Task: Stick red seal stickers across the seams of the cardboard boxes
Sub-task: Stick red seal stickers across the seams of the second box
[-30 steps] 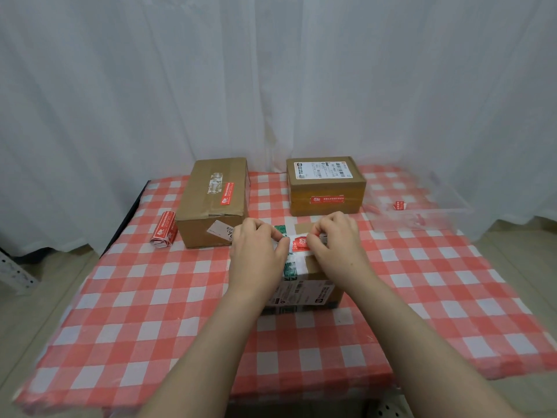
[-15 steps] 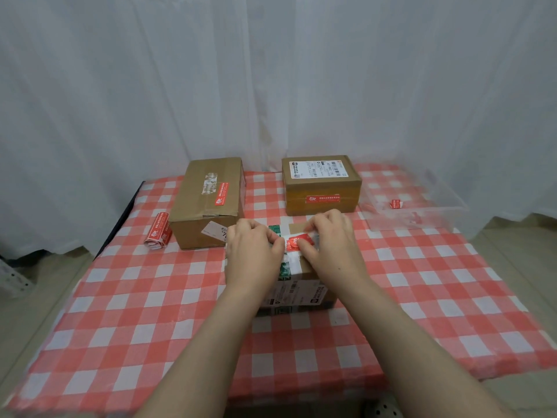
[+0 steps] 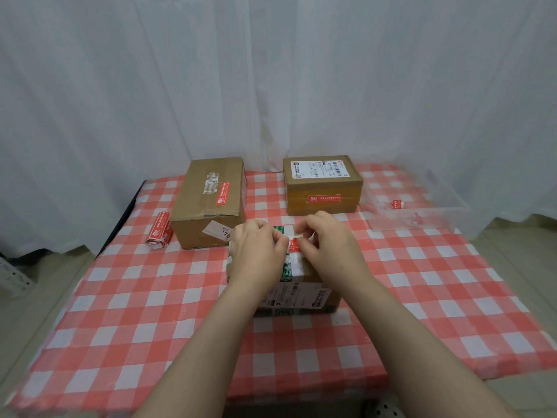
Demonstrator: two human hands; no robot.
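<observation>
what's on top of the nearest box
A red seal sticker, pinched by left hand and right hand, over green tape. The hands hide most of the near box lid.

My left hand and right hand are both bare, with slim fingers; the nails are too small to judge. My left forearm and right forearm are bare skin from the wrist down to the bottom frame edge, and smooth. At the bottom edge is the toe of a pale clog with dark round holes. It's likely my footwear, but it's mostly cut off.
</observation>
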